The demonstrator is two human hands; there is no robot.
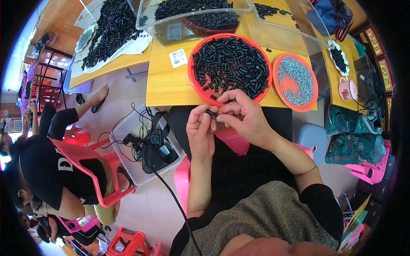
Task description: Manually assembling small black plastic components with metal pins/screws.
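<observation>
My left hand (200, 130) pinches a small black cylindrical plastic part (210, 112) between thumb and fingers, over my lap at the table's front edge. Close against its right end is my right hand (244, 117), thumb and forefinger pressed together; whatever is between those fingertips is too small to make out. Just beyond both hands stands a round red basin (191, 72) heaped with similar black parts (230, 64). To its right lies an orange-red plate (282, 94) with a pile of small silvery screw-like pieces (294, 79).
A clear plastic bin (147, 27) of black parts stands behind the basin, near a white label (178, 58). More parts are heaped on the left table. A white crate (124, 128) with cables sits on the floor at left. Another person (55, 179) sits on a pink chair (106, 179).
</observation>
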